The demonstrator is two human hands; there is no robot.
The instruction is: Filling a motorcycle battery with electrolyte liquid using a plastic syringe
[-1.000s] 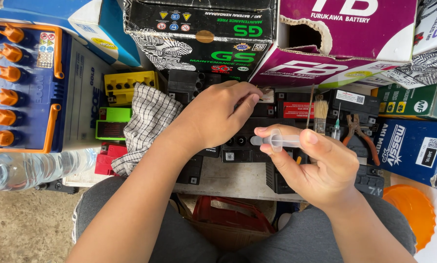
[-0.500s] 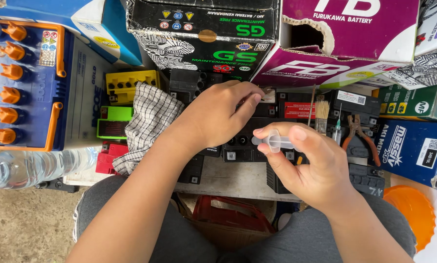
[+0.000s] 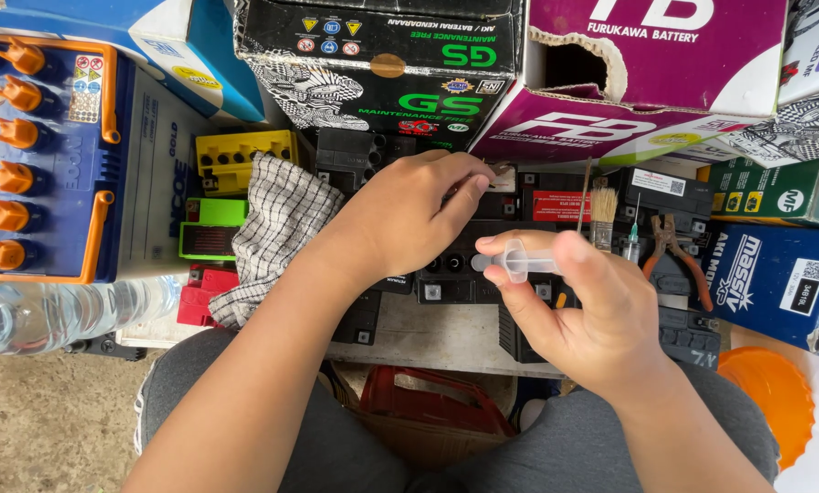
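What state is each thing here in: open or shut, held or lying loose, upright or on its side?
Syringe barrel: clear, held in the right hand.
Left hand: fingertips pinched over the small black battery; what they pinch is too small to tell.
Checked cloth: crumpled, lying loose.
Water bottle: on its side.
Paintbrush: lying untouched.
Pliers: lying with handles apart.
Purple box: torn open at one corner.

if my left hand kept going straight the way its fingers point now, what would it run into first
The left hand points up and to the right, fingertips over the small black batteries. Going straight on, it would probably first meet the red-labelled black battery, then the purple cardboard box behind it; depth is hard to judge from above.
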